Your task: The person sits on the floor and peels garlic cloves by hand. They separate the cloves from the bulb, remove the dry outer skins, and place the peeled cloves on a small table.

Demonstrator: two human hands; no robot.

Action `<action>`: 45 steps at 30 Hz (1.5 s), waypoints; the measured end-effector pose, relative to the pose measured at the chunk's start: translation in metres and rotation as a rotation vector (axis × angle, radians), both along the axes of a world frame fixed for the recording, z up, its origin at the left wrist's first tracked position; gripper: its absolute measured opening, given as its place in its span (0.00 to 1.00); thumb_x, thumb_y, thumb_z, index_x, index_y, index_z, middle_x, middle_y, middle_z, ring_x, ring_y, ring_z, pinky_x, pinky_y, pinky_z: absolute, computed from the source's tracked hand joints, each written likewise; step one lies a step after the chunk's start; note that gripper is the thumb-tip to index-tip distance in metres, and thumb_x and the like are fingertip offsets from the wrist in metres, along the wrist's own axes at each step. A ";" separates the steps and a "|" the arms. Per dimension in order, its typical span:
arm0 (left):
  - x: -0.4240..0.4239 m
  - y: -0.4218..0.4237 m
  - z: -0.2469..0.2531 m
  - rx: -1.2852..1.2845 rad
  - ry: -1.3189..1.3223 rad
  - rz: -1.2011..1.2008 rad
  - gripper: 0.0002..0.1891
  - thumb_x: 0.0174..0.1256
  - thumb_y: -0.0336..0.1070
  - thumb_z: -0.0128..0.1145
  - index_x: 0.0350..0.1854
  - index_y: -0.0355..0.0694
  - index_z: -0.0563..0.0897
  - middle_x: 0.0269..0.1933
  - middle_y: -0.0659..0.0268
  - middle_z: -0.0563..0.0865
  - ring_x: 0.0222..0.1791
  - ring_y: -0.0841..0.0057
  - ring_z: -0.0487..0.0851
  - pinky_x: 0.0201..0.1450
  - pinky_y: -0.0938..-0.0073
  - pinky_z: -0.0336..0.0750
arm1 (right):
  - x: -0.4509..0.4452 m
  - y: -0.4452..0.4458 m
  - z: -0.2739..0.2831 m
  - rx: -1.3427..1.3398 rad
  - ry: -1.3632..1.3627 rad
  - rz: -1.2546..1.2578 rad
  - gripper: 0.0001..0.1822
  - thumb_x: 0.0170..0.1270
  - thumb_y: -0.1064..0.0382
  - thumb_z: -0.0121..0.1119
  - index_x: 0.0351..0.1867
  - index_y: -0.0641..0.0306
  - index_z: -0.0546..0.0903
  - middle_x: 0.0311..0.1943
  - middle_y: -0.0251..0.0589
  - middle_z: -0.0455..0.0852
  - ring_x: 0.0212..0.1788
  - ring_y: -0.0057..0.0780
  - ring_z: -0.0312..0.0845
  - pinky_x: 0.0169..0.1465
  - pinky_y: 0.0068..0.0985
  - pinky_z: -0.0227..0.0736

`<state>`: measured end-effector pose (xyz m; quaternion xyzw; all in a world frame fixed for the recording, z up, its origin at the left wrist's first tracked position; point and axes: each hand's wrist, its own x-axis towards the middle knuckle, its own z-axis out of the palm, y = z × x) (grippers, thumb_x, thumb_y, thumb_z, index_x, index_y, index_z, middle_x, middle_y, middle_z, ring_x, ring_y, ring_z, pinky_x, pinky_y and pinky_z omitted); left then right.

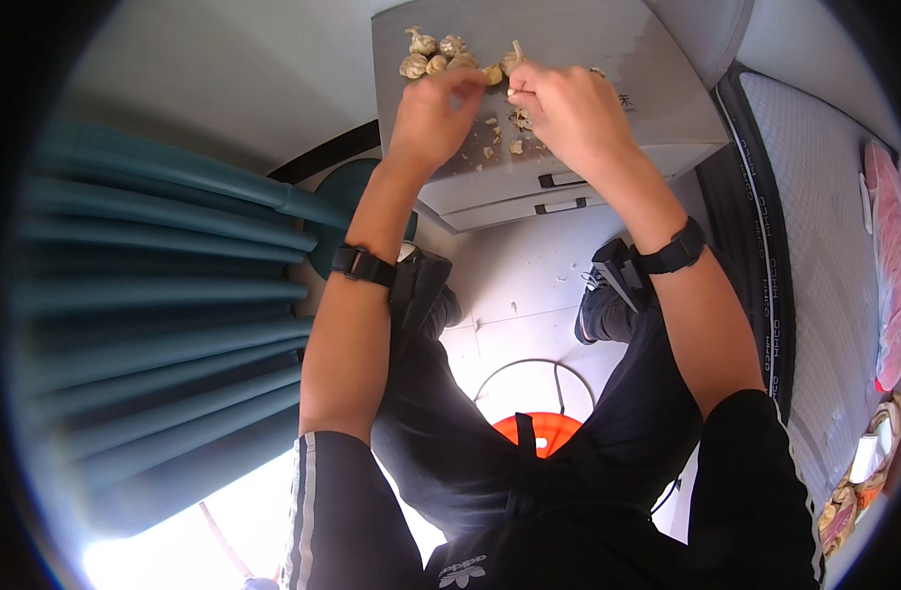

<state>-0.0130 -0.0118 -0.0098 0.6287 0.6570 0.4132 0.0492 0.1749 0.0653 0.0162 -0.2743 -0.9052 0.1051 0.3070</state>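
Observation:
Several garlic bulbs [421, 44] lie in a group at the back left of a grey cabinet top [406, 22]. My left hand [443, 110] is beside them, its fingers curled near a yellowish garlic piece [492, 74]; whether it holds anything is blurred. Between the thumb and fingers of my right hand [572, 110] is a small pale piece, which looks like a garlic clove [512, 93]. Just behind that hand stands another garlic bulb [511, 60] with its stem up. Dry garlic skins [516, 147] are scattered below and between both hands.
Two drawers with black handles [561, 206] face me. Pleated teal curtains [163, 295] hang at the left. To the right stands a mattress [819, 221] with black edging. An orange-red round seat [543, 428] shows between my legs, and bits of skin lie on the tiled floor [495, 280].

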 end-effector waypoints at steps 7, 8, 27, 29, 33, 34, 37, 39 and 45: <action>0.018 -0.001 0.016 -0.129 -0.687 -0.248 0.13 0.74 0.37 0.67 0.51 0.33 0.90 0.43 0.62 0.93 0.44 0.79 0.89 0.50 0.76 0.83 | 0.001 0.000 0.001 0.035 0.008 -0.005 0.06 0.70 0.60 0.66 0.39 0.59 0.85 0.25 0.51 0.87 0.30 0.54 0.86 0.35 0.44 0.81; 0.017 0.000 0.015 -0.119 -0.690 -0.247 0.13 0.75 0.37 0.67 0.51 0.32 0.90 0.44 0.62 0.93 0.44 0.79 0.89 0.50 0.76 0.83 | 0.001 0.000 0.001 0.053 0.014 -0.001 0.07 0.70 0.60 0.65 0.38 0.60 0.85 0.24 0.51 0.87 0.30 0.54 0.87 0.34 0.44 0.81; 0.017 -0.006 0.029 -0.177 -0.985 -0.155 0.15 0.74 0.33 0.67 0.59 0.33 0.86 0.49 0.63 0.92 0.49 0.77 0.87 0.58 0.75 0.80 | -0.003 -0.004 0.006 -0.052 0.345 0.056 0.04 0.67 0.60 0.68 0.39 0.54 0.87 0.29 0.38 0.92 0.30 0.45 0.87 0.33 0.36 0.81; 0.017 -0.005 0.029 -0.162 -0.986 -0.124 0.16 0.75 0.32 0.66 0.60 0.33 0.85 0.51 0.63 0.91 0.50 0.77 0.86 0.59 0.75 0.79 | -0.003 -0.004 0.008 -0.078 0.368 0.045 0.05 0.68 0.59 0.68 0.38 0.55 0.87 0.27 0.38 0.91 0.29 0.44 0.87 0.32 0.36 0.80; 0.013 -0.005 0.026 -0.149 -0.983 -0.099 0.16 0.75 0.32 0.65 0.61 0.33 0.84 0.52 0.63 0.91 0.50 0.78 0.86 0.59 0.75 0.79 | -0.002 -0.005 0.010 -0.045 0.259 0.007 0.07 0.69 0.58 0.68 0.36 0.56 0.85 0.24 0.40 0.88 0.27 0.46 0.85 0.31 0.38 0.78; 0.012 -0.005 0.025 -0.151 -0.982 -0.096 0.16 0.75 0.32 0.65 0.61 0.33 0.84 0.52 0.63 0.91 0.50 0.78 0.86 0.59 0.75 0.79 | -0.002 -0.006 0.010 -0.039 0.222 0.000 0.07 0.70 0.58 0.67 0.36 0.56 0.85 0.23 0.40 0.88 0.26 0.46 0.84 0.31 0.39 0.77; 0.012 -0.004 0.024 -0.156 -0.951 -0.096 0.16 0.74 0.32 0.66 0.61 0.34 0.84 0.51 0.64 0.91 0.50 0.78 0.86 0.58 0.76 0.79 | -0.003 -0.004 0.005 -0.015 0.200 0.000 0.07 0.70 0.58 0.67 0.35 0.56 0.84 0.22 0.41 0.86 0.26 0.47 0.83 0.31 0.40 0.77; 0.012 -0.004 0.024 -0.169 -0.941 -0.102 0.16 0.74 0.32 0.67 0.60 0.34 0.85 0.51 0.64 0.91 0.49 0.78 0.86 0.58 0.76 0.80 | -0.003 -0.004 0.004 -0.034 0.223 0.000 0.06 0.70 0.59 0.67 0.36 0.56 0.84 0.23 0.41 0.87 0.26 0.48 0.84 0.31 0.40 0.77; 0.015 -0.005 0.025 -0.129 -0.923 -0.167 0.17 0.73 0.31 0.68 0.60 0.34 0.84 0.50 0.63 0.91 0.49 0.77 0.87 0.57 0.76 0.80 | -0.005 0.001 0.006 -0.062 0.443 0.029 0.05 0.69 0.60 0.67 0.40 0.56 0.86 0.29 0.43 0.91 0.31 0.48 0.87 0.33 0.39 0.80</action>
